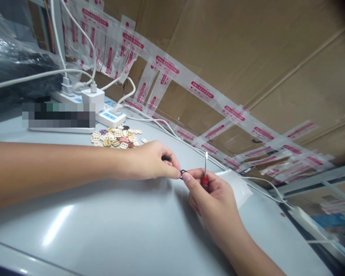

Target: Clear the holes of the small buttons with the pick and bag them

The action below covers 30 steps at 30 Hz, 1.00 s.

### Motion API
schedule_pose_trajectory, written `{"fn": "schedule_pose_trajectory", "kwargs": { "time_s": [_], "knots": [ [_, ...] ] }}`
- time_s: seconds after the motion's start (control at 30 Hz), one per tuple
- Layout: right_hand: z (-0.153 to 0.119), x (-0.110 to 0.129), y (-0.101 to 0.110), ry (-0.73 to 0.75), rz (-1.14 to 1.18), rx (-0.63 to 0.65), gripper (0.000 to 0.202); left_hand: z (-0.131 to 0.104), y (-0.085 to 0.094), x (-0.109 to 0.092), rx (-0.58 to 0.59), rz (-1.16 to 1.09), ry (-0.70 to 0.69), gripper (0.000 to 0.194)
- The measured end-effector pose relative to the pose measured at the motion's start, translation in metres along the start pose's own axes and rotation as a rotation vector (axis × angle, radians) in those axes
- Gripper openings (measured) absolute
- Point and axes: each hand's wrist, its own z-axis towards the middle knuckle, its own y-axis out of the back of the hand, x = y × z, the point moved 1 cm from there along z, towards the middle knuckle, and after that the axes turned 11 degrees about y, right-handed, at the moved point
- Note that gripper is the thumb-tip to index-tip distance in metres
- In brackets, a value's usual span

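Observation:
Between the fingertips of both hands is a small black ring-like piece (183, 174), held above the grey table. My left hand (156, 161) pinches its left side, and a dark object (166, 158) shows inside the curled fingers. On the other side, my right hand (211, 195) grips the piece with thumb and forefinger. A screwdriver (205, 177) with a red handle and metal shaft is also tucked in my right hand, its tip pointing up. Beyond my left wrist lies a pile of small cream, yellow, pink and purple button-like pieces (119, 136).
White power strips (110, 116) with plugs and cables stand at the back left, near a pixelated object (60, 117). Taped cardboard (232, 69) rises along the back. A white sheet (235, 186) lies behind my right hand. Plastic-wrapped dark material (14, 73) sits far left.

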Motion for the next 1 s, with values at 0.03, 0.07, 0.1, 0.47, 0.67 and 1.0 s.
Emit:
{"fn": "schedule_pose_trajectory", "kwargs": {
  "time_s": [0.03,0.07,0.1,0.47,0.67,1.0],
  "knots": [
    [0.000,0.000,0.000,0.000,0.009,0.001,0.035,0.001,0.000,0.001,0.003,0.003,-0.008,0.023],
    [0.000,0.001,0.000,0.001,0.019,0.000,0.035,0.002,0.000,0.001,0.007,0.007,-0.014,0.024],
    [0.000,0.001,0.000,0.002,0.027,-0.001,0.035,0.002,0.000,0.002,0.011,0.008,-0.015,0.025],
    [0.002,0.000,0.001,-0.013,0.031,-0.027,0.036,0.002,0.003,0.001,0.015,0.034,-0.008,0.029],
    [0.001,-0.002,0.001,-0.023,0.042,-0.026,0.037,-0.003,0.003,-0.002,-0.019,0.099,-0.024,0.024],
    [0.001,0.003,-0.004,-0.095,0.153,-0.020,0.040,0.010,-0.001,0.008,-0.067,0.080,-0.102,0.022]
  ]
}}
